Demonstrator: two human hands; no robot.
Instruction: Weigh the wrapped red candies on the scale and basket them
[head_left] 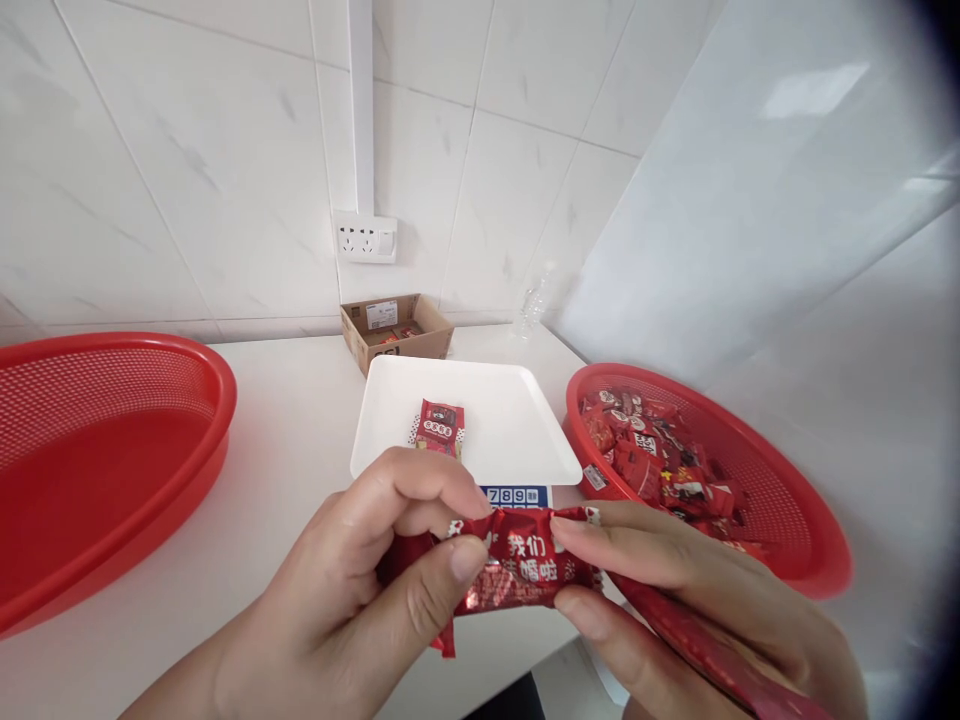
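A shiny red candy packet [525,565] with white characters is held level between both hands, low in the middle. My left hand [390,570] pinches its left end with thumb and forefinger, and more red wrapper shows beneath that palm. At the right end, my right hand [660,590] grips the packet between thumb and fingers; another red wrapper [697,640] lies along this hand. Behind them, a small red packet [440,426] rests on a white tray [517,420]. Part of a blue keypad [517,496] shows below the tray's front edge.
An oval red basket [180,400] stands at the left. Another red basket [795,500] at the right holds several red packets [645,450]. An open cardboard box [364,350] with packets inside is behind the tray. A clear plastic bottle [534,300] stands near the wall.
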